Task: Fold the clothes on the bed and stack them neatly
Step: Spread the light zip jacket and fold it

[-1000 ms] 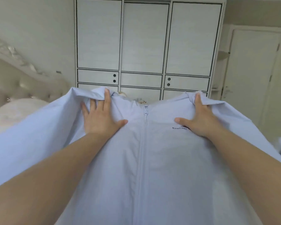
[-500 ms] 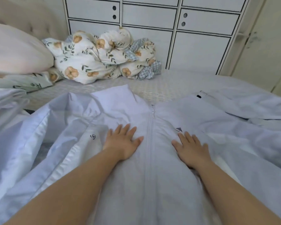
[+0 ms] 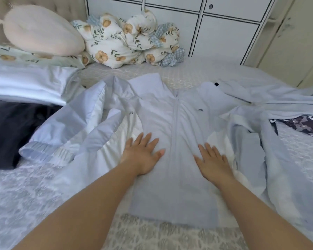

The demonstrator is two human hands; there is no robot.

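Now the pale blue zip-up jacket [image 3: 172, 134] lies front-up on the bed [image 3: 197, 74], collar toward the wardrobe and hem toward me, so that its closed zipper [image 3: 175, 121] can serve as the centre line for folding. I set my left hand [image 3: 143, 156] flat on the panel just left of the zipper and my right hand [image 3: 213, 163] flat on the panel just right of it; all fingers are straight and slightly spread, pressing the cloth and gripping nothing, because an open palm smooths the torso without pulling it askew. The left sleeve [image 3: 70, 130] lies crumpled out to my left, its ribbed cuff [image 3: 43, 150] near a dark garment [image 3: 9, 130]; the right sleeve [image 3: 260, 154] is bunched to my right, partly over a patterned garment [image 3: 300, 125]. Both sleeves, I judge, need spreading before they are folded inward. A folded white-and-blue item [image 3: 27, 85] rests at far left, apparently where the stack goes. A pillow [image 3: 42, 31] and a floral quilt [image 3: 126, 40] sit bundled at the headboard, well apart from the working area.
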